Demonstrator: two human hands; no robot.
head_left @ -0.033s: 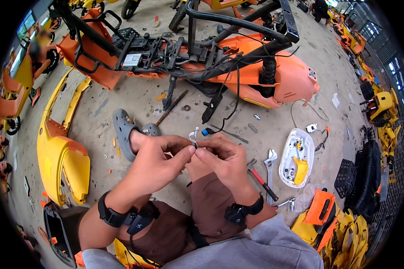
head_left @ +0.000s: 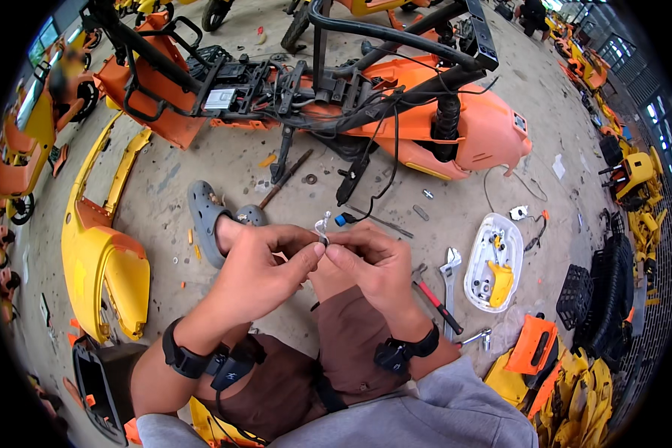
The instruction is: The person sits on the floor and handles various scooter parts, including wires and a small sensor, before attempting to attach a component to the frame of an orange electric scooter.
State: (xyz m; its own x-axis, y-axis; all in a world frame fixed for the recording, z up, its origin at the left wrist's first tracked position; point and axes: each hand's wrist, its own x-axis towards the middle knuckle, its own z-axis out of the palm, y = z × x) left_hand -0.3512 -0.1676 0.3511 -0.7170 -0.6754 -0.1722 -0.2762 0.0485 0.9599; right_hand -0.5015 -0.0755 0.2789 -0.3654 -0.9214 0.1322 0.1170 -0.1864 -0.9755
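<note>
In the head view, we hold a small pale piece (head_left: 322,225) up between our left hand (head_left: 265,257) and right hand (head_left: 366,261). Both grips are clamped on it, thumb against finger, with the two thumb tips almost meeting at its dark lower end. The piece is in the middle of the scene, above our knees and clear of the floor; our fingers hide too much to say what it is. We judge the step in hand to be fine, two-handed fingertip work, and the next move calls for a steady pinch and small turns, since so slight a piece could easily slip.

Just to the far right of the fingertips is a blue connector (head_left: 343,220) on a black cable (head_left: 396,149), close enough to brush our right hand. Farther off stands the black frame (head_left: 418,101) with its orange body (head_left: 485,142). A grey clog (head_left: 204,213) crowds the left. To the right lie a red-handled hammer (head_left: 431,299), an adjustable wrench (head_left: 449,280) and a white tray (head_left: 508,254) of small parts, none of them blocking our hands.
</note>
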